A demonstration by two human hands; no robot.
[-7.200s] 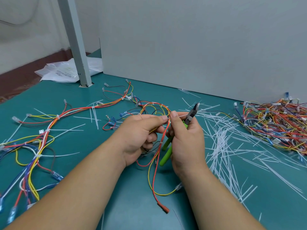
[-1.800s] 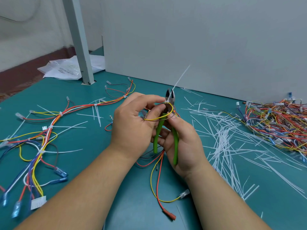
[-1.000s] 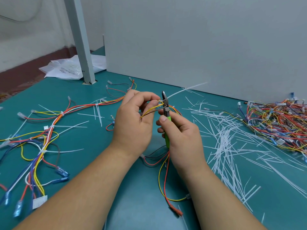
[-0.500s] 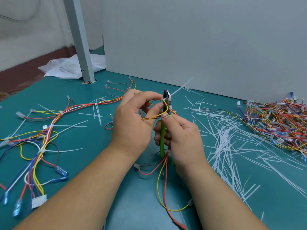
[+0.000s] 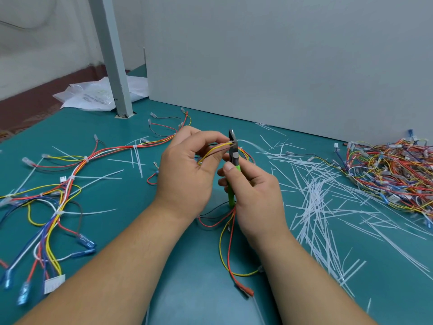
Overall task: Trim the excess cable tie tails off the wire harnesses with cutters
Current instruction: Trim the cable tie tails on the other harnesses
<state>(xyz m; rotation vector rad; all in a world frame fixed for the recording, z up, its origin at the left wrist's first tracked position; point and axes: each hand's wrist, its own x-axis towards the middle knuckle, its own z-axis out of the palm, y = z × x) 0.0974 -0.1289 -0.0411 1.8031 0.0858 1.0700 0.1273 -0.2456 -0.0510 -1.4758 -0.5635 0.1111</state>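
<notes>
left hand [image 5: 185,170] pinches harness [image 5: 230,231] | right hand [image 5: 254,195] grips green cutters [image 5: 233,148] | blades hug the yellow wire [image 5: 212,152], one slip = nicked insulation imo | tail [image 5: 246,141] at 3 o'clock might ping off

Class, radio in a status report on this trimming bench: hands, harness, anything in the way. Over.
Left hand pinches harness wires. Right hand grips green cutters, blades against the wires, white tail blurred beside them. Nothing blocks the cut.
</notes>
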